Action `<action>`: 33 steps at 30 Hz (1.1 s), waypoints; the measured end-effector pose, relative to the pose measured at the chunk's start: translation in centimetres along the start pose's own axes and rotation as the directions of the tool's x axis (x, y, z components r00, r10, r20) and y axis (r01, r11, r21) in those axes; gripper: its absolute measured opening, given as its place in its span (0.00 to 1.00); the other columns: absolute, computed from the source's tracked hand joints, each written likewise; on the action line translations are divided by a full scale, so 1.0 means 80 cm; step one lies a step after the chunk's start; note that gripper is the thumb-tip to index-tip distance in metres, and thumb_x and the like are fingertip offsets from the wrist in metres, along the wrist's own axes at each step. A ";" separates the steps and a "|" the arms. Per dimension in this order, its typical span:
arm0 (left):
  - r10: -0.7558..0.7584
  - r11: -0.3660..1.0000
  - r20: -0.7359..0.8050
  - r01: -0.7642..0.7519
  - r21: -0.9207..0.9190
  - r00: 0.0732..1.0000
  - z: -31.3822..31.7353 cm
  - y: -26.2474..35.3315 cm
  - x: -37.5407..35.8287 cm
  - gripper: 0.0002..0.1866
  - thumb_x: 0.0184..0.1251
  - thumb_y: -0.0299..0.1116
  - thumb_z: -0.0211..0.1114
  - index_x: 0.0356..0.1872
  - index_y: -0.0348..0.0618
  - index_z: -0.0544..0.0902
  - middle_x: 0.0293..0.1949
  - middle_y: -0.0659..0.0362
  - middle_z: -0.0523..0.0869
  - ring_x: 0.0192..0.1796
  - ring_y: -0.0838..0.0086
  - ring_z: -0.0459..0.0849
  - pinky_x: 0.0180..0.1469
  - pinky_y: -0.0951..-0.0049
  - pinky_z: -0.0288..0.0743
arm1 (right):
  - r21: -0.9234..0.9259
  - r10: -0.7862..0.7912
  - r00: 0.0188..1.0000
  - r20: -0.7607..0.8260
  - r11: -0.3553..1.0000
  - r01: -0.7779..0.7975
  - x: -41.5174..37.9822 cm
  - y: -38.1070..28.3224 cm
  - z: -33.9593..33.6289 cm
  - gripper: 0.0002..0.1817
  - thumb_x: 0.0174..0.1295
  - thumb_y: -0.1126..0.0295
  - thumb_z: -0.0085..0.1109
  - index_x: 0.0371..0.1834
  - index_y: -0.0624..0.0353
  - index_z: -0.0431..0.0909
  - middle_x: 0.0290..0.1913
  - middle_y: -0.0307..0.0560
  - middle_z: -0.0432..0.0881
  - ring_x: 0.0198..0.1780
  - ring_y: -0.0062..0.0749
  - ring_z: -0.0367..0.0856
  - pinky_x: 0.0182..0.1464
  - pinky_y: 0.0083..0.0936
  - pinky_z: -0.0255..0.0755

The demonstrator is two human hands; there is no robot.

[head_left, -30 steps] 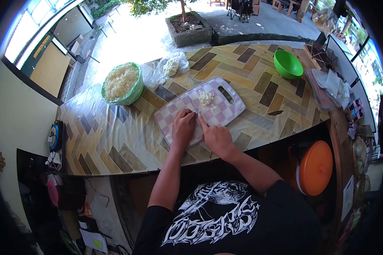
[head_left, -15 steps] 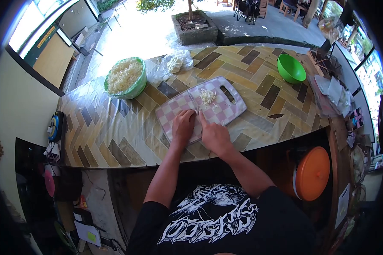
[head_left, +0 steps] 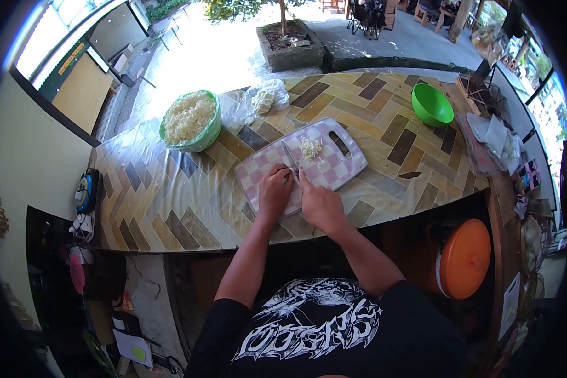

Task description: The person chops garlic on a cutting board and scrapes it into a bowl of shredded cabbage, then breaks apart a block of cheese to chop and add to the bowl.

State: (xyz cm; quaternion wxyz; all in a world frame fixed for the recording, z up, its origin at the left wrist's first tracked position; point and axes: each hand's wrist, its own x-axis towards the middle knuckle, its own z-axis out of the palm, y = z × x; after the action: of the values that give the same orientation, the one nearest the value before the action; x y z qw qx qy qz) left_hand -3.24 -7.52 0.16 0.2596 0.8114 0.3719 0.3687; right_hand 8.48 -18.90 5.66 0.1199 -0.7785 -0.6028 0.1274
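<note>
A pink-and-white checkered cutting board point(head_left: 253, 165) lies at a slant on the table before me. My right hand point(head_left: 322, 206) grips a knife point(head_left: 289, 153), index finger stretched along it; the narrow blade points away from me across the board. Just left of the blade, my left hand point(head_left: 274, 194) presses down on the board with its fingers curled together. Whatever is under those fingertips is hidden. Beyond the knife, to its right, a small heap of finely chopped white pieces point(head_left: 310, 148) rests on the board.
Behind the board to the left stands a green-rimmed basket point(head_left: 209, 133) full of pale shreds. A plastic bag with white pieces point(head_left: 263, 101) lies beside it. A green bowl point(head_left: 431, 105) sits at the far right, and an orange lid point(head_left: 470, 258) is below the table edge.
The view has shifted slightly, so the table and its contents sit a little lower and further right. More of the knife blade shows between my hands, which stay at the same place on the board.
</note>
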 end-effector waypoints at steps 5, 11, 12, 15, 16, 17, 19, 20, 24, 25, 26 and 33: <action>-0.015 1.000 -0.001 0.015 -0.013 1.000 0.003 -0.001 0.000 0.08 0.68 0.30 0.72 0.41 0.37 0.93 0.49 0.52 0.92 0.51 0.54 0.92 0.57 0.58 0.83 | -0.026 0.054 0.996 0.071 0.998 -0.052 -0.026 -0.014 -0.006 0.39 0.70 0.72 0.53 0.87 0.61 0.61 0.36 0.64 0.91 0.39 0.61 0.93 0.46 0.54 0.87; 0.014 1.000 0.002 -0.014 -0.021 1.000 0.001 -0.002 0.002 0.08 0.68 0.29 0.71 0.42 0.37 0.92 0.49 0.52 0.92 0.49 0.52 0.91 0.55 0.57 0.84 | 0.065 0.064 0.998 0.016 0.996 -0.065 -0.001 -0.003 0.011 0.38 0.72 0.69 0.53 0.87 0.57 0.61 0.36 0.66 0.90 0.39 0.65 0.92 0.46 0.58 0.85; 0.017 1.000 -0.003 -0.017 -0.024 1.000 0.001 -0.002 0.001 0.08 0.68 0.29 0.70 0.42 0.37 0.92 0.49 0.52 0.92 0.49 0.52 0.91 0.55 0.57 0.84 | 0.085 0.051 0.999 -0.003 0.995 -0.050 0.001 -0.001 0.006 0.37 0.73 0.68 0.53 0.88 0.55 0.61 0.35 0.67 0.90 0.39 0.67 0.91 0.45 0.60 0.84; -0.002 0.999 -0.001 0.002 -0.036 1.000 0.000 0.000 0.002 0.08 0.67 0.28 0.71 0.41 0.36 0.93 0.49 0.51 0.92 0.50 0.52 0.91 0.57 0.58 0.83 | 0.090 0.038 0.999 0.027 0.995 -0.040 -0.014 -0.001 -0.012 0.38 0.73 0.68 0.53 0.87 0.55 0.61 0.35 0.66 0.90 0.39 0.66 0.91 0.45 0.59 0.84; -0.017 0.999 0.003 0.018 -0.042 1.000 0.000 0.001 0.002 0.08 0.67 0.28 0.72 0.41 0.36 0.93 0.49 0.51 0.92 0.51 0.53 0.92 0.57 0.58 0.83 | 0.059 0.045 0.999 0.028 0.997 -0.047 -0.019 -0.004 -0.009 0.37 0.73 0.68 0.53 0.87 0.56 0.62 0.35 0.66 0.90 0.39 0.66 0.91 0.45 0.59 0.85; -0.013 0.999 0.004 0.013 -0.047 1.000 0.001 0.000 0.002 0.08 0.67 0.28 0.72 0.41 0.36 0.93 0.49 0.51 0.92 0.51 0.53 0.92 0.58 0.58 0.83 | 0.026 0.052 0.998 0.031 0.998 -0.053 -0.025 -0.008 -0.004 0.37 0.73 0.68 0.53 0.87 0.56 0.62 0.35 0.66 0.90 0.39 0.65 0.91 0.45 0.58 0.85; -0.010 0.998 0.002 0.010 -0.057 1.000 0.003 -0.003 0.003 0.08 0.66 0.28 0.72 0.41 0.36 0.93 0.49 0.51 0.92 0.51 0.53 0.92 0.58 0.58 0.83 | -0.011 0.072 0.997 0.032 0.997 -0.072 -0.025 -0.016 0.006 0.37 0.73 0.68 0.52 0.87 0.57 0.62 0.36 0.66 0.90 0.39 0.64 0.91 0.46 0.58 0.85; 0.004 0.999 0.007 -0.004 -0.054 1.000 0.003 -0.005 0.002 0.08 0.67 0.28 0.71 0.41 0.36 0.93 0.50 0.51 0.92 0.51 0.53 0.91 0.57 0.58 0.83 | -0.015 0.086 0.996 0.031 0.996 -0.086 -0.022 -0.019 0.015 0.37 0.73 0.68 0.52 0.87 0.57 0.62 0.36 0.66 0.90 0.39 0.64 0.92 0.46 0.58 0.85; 0.025 0.998 -0.003 -0.026 -0.050 1.000 0.002 -0.009 0.001 0.08 0.67 0.28 0.71 0.42 0.36 0.92 0.50 0.51 0.91 0.50 0.52 0.91 0.55 0.57 0.84 | 0.068 0.075 0.997 -0.021 0.995 -0.074 -0.005 -0.012 0.019 0.37 0.73 0.68 0.52 0.87 0.58 0.62 0.36 0.66 0.90 0.40 0.64 0.92 0.47 0.58 0.85; 0.024 0.998 -0.010 -0.024 -0.052 1.000 0.003 -0.011 0.002 0.08 0.67 0.28 0.71 0.42 0.36 0.92 0.50 0.51 0.91 0.50 0.51 0.91 0.55 0.57 0.84 | 0.057 0.062 0.998 0.001 0.996 -0.062 -0.005 -0.010 0.013 0.37 0.73 0.69 0.52 0.87 0.59 0.61 0.37 0.66 0.91 0.40 0.63 0.92 0.47 0.56 0.85; 0.017 0.999 -0.014 -0.018 -0.049 1.000 0.004 -0.012 0.002 0.08 0.66 0.28 0.71 0.42 0.36 0.92 0.50 0.51 0.91 0.50 0.51 0.91 0.55 0.57 0.84 | 0.047 0.050 0.999 0.023 0.998 -0.051 -0.007 -0.007 0.003 0.38 0.72 0.69 0.52 0.87 0.61 0.60 0.38 0.66 0.91 0.40 0.62 0.93 0.47 0.55 0.86; -0.044 0.997 -0.001 0.044 -0.057 0.999 0.003 -0.011 0.001 0.09 0.62 0.30 0.73 0.40 0.38 0.93 0.51 0.52 0.91 0.54 0.54 0.91 0.59 0.57 0.82 | 0.030 0.119 0.991 0.066 0.992 -0.121 -0.024 -0.022 0.008 0.36 0.74 0.66 0.53 0.86 0.57 0.63 0.37 0.68 0.90 0.40 0.66 0.91 0.47 0.59 0.84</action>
State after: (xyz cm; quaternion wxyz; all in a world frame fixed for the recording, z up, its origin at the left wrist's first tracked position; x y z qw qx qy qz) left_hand -3.35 -6.98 -0.58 0.2905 0.7948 0.3794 0.3741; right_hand 6.19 -20.35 5.73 0.1058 -0.8068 -0.5561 0.1694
